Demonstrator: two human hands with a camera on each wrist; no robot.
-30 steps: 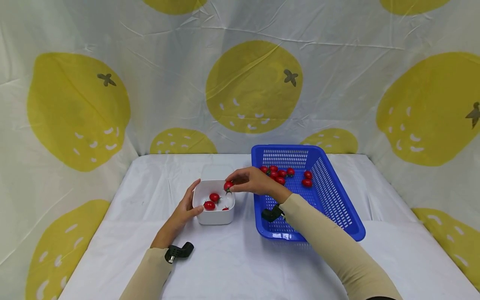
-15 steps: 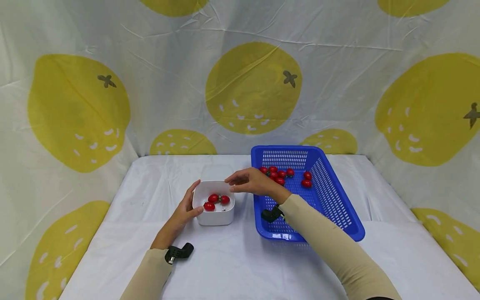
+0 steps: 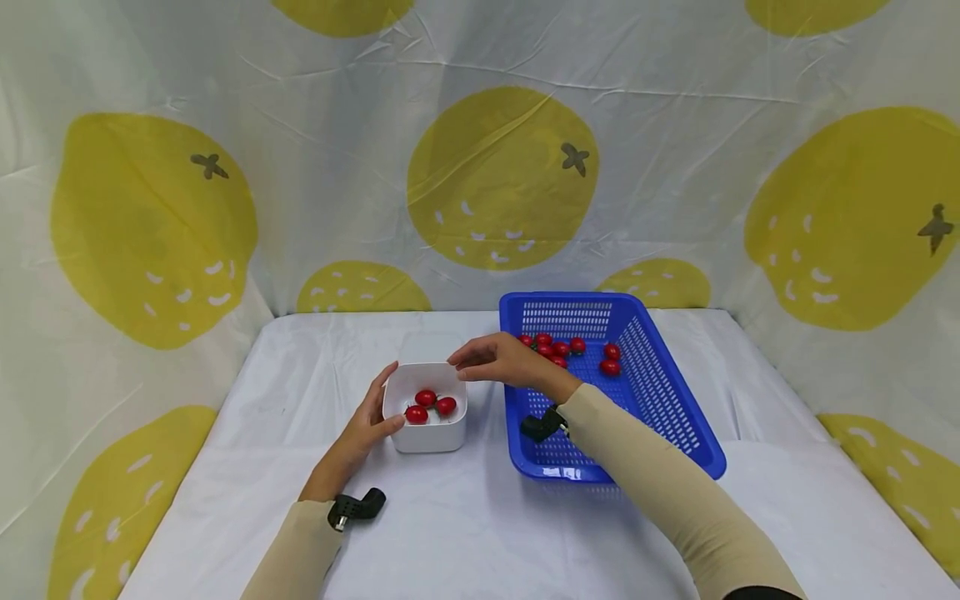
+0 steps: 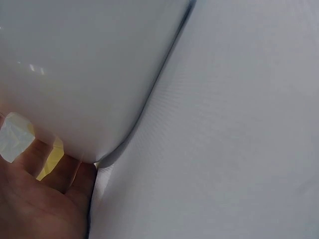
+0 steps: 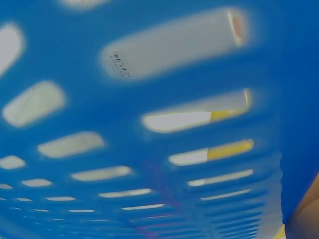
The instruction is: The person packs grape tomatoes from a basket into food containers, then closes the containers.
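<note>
Three red tomatoes (image 3: 425, 398) lie in white box (image 3: 429, 440), mid-frame, long axes roughly sideways. Left grip (image 3: 367, 423) holds box's left side, thumb at near rim. Right grip (image 3: 497, 360) at box's far-right corner, fingers and thumb parted, nothing visible held; contact unclear. Loose tomatoes (image 3: 562, 350) to its right in blue basket (image 3: 675, 379), right grip nearer. Right forearm (image 3: 660, 487) crosses basket's near side.

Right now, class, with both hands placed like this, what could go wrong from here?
The wrist camera on the right hand sits close to the blue basket; drawing back might knock it.

The left hand grips the white box, where three tomatoes lie loose; tilting could set them rolling.
</note>
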